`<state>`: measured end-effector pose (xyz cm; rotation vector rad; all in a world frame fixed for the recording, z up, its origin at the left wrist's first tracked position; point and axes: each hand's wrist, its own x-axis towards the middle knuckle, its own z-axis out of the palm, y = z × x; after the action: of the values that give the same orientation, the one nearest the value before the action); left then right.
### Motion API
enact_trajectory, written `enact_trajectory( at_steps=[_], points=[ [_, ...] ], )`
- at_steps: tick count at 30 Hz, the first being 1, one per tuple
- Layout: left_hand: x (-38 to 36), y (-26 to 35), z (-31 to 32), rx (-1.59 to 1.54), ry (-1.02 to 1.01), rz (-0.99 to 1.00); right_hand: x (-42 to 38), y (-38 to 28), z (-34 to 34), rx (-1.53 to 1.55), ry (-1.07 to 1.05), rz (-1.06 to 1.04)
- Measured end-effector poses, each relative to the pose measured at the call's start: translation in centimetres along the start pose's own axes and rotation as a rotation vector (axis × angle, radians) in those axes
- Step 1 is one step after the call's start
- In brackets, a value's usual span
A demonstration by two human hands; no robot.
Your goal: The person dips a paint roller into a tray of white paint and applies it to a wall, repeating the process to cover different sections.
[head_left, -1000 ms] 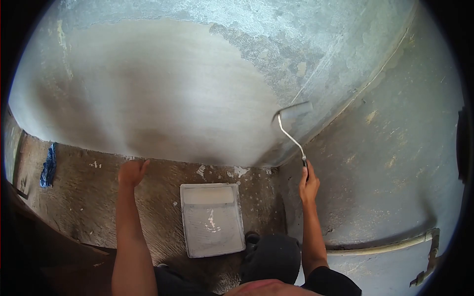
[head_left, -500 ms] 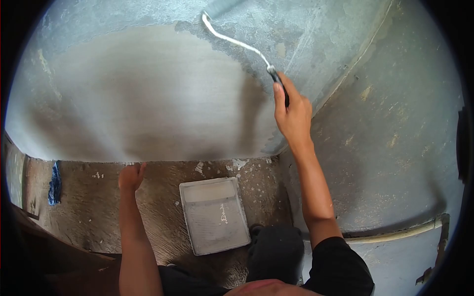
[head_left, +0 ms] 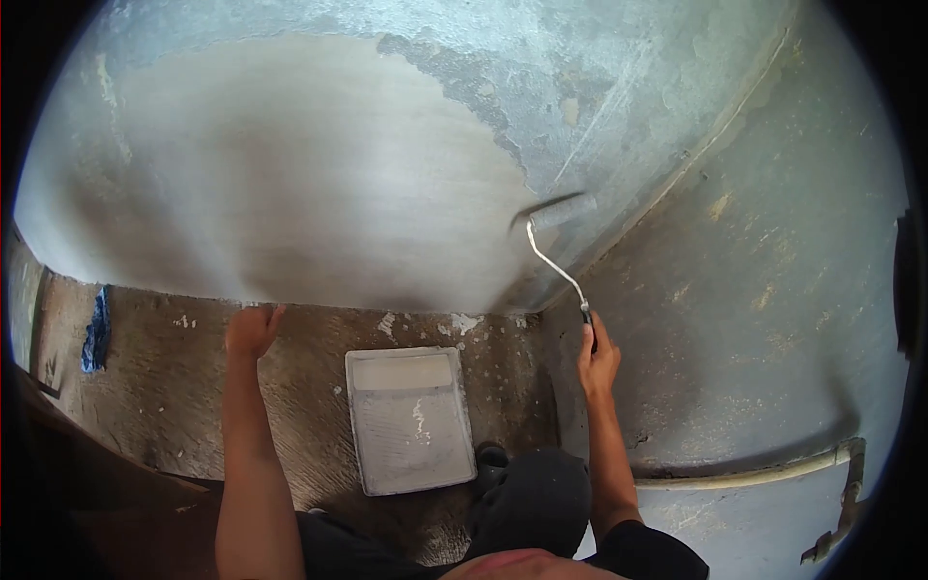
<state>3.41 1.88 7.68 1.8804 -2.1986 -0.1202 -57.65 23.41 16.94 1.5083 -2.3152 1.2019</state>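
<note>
Our right hand [head_left: 599,360] is clamped on the handle of a paint roller [head_left: 561,211], whose sleeve presses against the wall [head_left: 290,174] at the right edge of the fresh paint, near the corner. Our left hand [head_left: 251,329], fingers loosely curled, holds nothing near the wall's bottom edge. A paint tray [head_left: 410,420] lies on the floor [head_left: 155,387] between our arms.

Hidden and cut-off parts

The right hand [head_left: 597,360] covers the roller handle [head_left: 586,314]; the roller sleeve [head_left: 563,212] is motion-blurred; the blue cloth [head_left: 95,330] is too small to identify; the lens edge crops the pipe [head_left: 764,473].
</note>
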Motion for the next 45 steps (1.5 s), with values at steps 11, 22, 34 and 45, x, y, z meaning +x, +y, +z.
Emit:
enact_trajectory(
  at_steps=[11, 22, 34, 45],
  points=[
    [0.0, -0.4, -0.4, 0.042, -0.016, -0.030, 13.3, -26.3, 0.7, 0.078, 0.090, -0.634],
    [-0.8, -2.0, 0.2, 0.051, -0.016, -0.002, 3.9, -6.9, 1.5, -0.044, 0.094, -0.271],
    [-1.0, -1.4, -0.5, 0.014, 0.003, -0.015, -0.7, 0.8, 3.2, 0.120, 0.033, 0.136],
    [-0.3, -1.6, 0.0, 0.061, -0.008, -0.039, 15.5, -21.4, -2.6, 0.222, 0.268, -0.325]
  ],
)
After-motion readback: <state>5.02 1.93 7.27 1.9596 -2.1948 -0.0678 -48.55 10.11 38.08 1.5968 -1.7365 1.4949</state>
